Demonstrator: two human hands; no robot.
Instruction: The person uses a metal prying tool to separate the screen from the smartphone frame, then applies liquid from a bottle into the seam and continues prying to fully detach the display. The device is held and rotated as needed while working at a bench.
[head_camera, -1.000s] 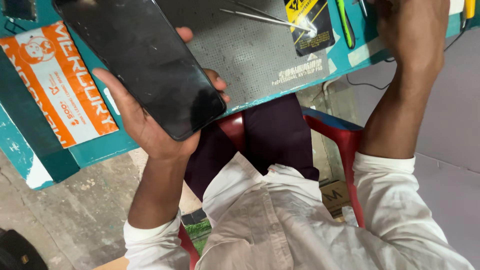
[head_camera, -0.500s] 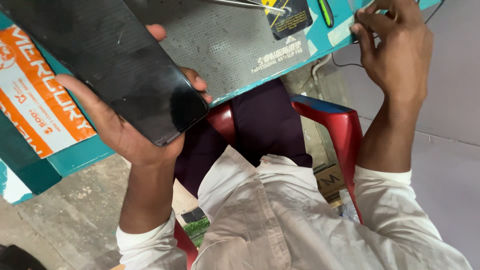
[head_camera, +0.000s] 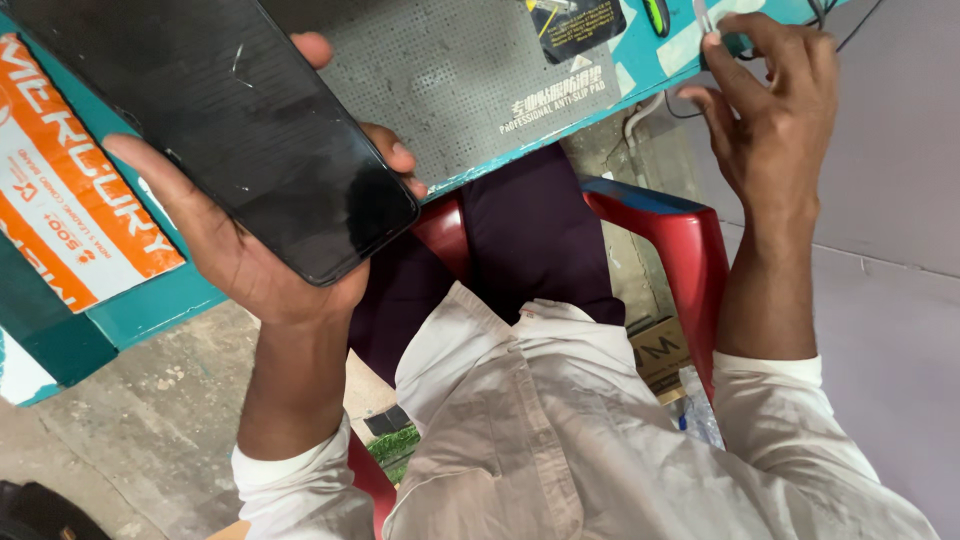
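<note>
one phone held past the worktop edge, little room on the right

two risks stand out to us. our left hand (head_camera: 240, 250) cradles a black phone (head_camera: 220, 120) from beneath, palm under its lower end, fingertips curled over one long side and the thumb along the other. the phone's lower corner hangs out past the front edge of the teal worktop (head_camera: 150, 310), over our lap and the concrete floor (head_camera: 120, 420). it is a loose cradle, we judge, so a tilt or a bump of the wrist could let the smooth glass slide off and drop.

our right hand (head_camera: 770, 110) is at the far right corner of the worktop, fingers half spread, thumb and forefinger closing on a small pale piece (head_camera: 703, 18); we cannot tell what it is. thin cables (head_camera: 850, 25) run just beside it, and a quick pull could snag them.

for room: the grey perforated mat (head_camera: 450, 70) lies between the hands and is bare in its middle. the right forearm passes just over the red chair arm (head_camera: 680, 240), so that side is tight; the left elbow has free space.
</note>
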